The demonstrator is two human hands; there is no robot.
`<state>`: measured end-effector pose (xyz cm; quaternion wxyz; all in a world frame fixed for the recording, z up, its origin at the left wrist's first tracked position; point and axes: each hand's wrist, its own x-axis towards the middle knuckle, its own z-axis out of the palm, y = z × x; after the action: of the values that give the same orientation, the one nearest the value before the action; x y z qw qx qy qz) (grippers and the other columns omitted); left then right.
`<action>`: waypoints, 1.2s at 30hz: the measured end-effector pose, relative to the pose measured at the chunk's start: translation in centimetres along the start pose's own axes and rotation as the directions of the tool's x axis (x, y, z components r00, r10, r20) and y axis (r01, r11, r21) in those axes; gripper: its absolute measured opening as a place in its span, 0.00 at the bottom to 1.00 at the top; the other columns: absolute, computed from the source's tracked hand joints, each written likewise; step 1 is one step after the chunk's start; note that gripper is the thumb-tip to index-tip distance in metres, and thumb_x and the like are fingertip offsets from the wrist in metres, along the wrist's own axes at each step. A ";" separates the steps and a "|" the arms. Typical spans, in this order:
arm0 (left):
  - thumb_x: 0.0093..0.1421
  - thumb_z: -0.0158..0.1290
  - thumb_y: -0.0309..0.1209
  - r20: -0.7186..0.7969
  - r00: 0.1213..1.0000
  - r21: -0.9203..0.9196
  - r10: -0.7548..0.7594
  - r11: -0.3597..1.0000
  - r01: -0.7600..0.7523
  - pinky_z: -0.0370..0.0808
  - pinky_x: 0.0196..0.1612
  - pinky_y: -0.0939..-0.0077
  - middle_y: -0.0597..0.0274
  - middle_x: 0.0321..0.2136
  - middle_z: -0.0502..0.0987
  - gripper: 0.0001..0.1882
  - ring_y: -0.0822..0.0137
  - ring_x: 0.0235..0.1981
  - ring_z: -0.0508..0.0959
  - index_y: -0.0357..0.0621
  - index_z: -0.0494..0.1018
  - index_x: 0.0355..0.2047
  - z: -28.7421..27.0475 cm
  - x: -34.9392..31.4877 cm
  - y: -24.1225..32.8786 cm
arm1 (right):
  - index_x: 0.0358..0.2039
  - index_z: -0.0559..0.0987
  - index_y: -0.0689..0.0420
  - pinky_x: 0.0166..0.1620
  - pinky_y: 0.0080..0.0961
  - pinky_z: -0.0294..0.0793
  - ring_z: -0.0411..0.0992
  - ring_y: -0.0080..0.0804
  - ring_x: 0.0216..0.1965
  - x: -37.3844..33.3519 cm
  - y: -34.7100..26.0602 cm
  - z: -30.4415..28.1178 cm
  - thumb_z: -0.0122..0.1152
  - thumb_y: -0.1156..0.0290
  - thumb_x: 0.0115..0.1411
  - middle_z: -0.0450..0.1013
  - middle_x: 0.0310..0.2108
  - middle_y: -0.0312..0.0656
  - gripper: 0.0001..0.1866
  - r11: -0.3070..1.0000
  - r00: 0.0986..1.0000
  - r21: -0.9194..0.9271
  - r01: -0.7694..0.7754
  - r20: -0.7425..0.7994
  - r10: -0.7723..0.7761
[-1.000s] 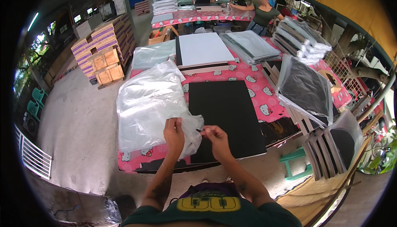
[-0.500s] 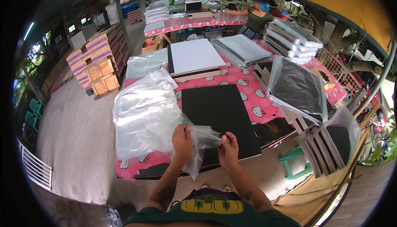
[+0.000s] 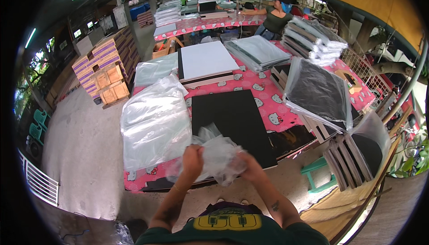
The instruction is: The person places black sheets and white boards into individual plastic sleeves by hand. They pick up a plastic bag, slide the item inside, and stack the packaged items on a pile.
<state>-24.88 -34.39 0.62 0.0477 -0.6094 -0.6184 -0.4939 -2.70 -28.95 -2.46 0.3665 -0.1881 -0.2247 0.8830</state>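
A crumpled clear plastic bag (image 3: 218,158) is gathered between my hands, above the near part of a flat black board (image 3: 232,111). My left hand (image 3: 193,159) is closed on the bag's left side. At its other side my right hand (image 3: 249,165) is somewhat smeared by motion, its fingers curled in on the plastic. The board lies on a table with a pink patterned cover (image 3: 250,77). Left of the board, a pile of clear plastic bags (image 3: 154,122) spreads over the table, close to my left hand.
A white-topped stack of boards (image 3: 208,61) stands farther back. Plastic-wrapped boards (image 3: 319,91) lie to the right, above a green stool (image 3: 318,173). Stacked cartons (image 3: 107,62) stand on the floor at left. A co-worker (image 3: 277,17) is by the far table.
The bag has gone from a stretched edge between my hands to a bunched, puffed-up shape. My right hand has moved slightly nearer to me. The bag pile now lies apart from it.
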 end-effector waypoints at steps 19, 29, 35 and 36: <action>0.56 0.53 0.36 0.400 0.914 0.321 0.068 0.924 -0.209 0.74 0.31 0.57 0.42 0.27 0.75 0.17 0.45 0.27 0.77 0.30 0.72 0.36 -1.2 9.7 7.1 | 0.39 0.79 0.57 0.40 0.40 0.76 0.74 0.49 0.41 -4.4 -17.7 0.9 0.58 0.56 0.54 0.67 0.47 0.52 0.19 -0.722 0.852 -0.626 -0.294 0.170 -0.495; 0.51 0.54 0.60 0.276 0.935 0.091 -0.223 0.974 0.205 0.74 0.34 0.57 0.41 0.22 0.76 0.40 0.45 0.28 0.79 0.23 0.70 0.36 -5.2 10.8 3.0 | 0.42 0.78 0.57 0.35 0.39 0.75 0.75 0.49 0.32 -5.6 -13.4 -1.9 0.55 0.65 0.58 0.70 0.41 0.55 0.14 -0.583 0.933 -0.812 -0.018 0.195 -0.301; 0.47 0.57 0.61 0.365 0.862 0.492 -0.352 0.859 0.143 0.75 0.32 0.57 0.40 0.22 0.76 0.40 0.47 0.26 0.79 0.24 0.73 0.29 -7.7 8.6 2.1 | 0.36 0.80 0.58 0.38 0.41 0.74 0.74 0.51 0.35 -7.0 -15.3 0.7 0.59 0.57 0.54 0.70 0.40 0.54 0.17 -0.753 0.974 -0.648 -0.115 0.074 -0.212; 0.46 0.57 0.61 0.360 0.821 0.562 -0.443 0.805 0.189 0.75 0.32 0.57 0.40 0.22 0.76 0.40 0.47 0.26 0.79 0.23 0.73 0.28 -8.4 9.5 2.1 | 0.35 0.81 0.58 0.39 0.41 0.74 0.74 0.51 0.34 -7.5 -14.4 0.6 0.61 0.56 0.52 0.70 0.38 0.54 0.18 -0.824 0.998 -0.566 0.016 -0.043 0.049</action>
<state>-30.19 -33.82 12.35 -0.0340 -0.5615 -0.8127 -0.1517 10.06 -25.49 6.97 -0.0995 -0.3969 -0.9105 0.0605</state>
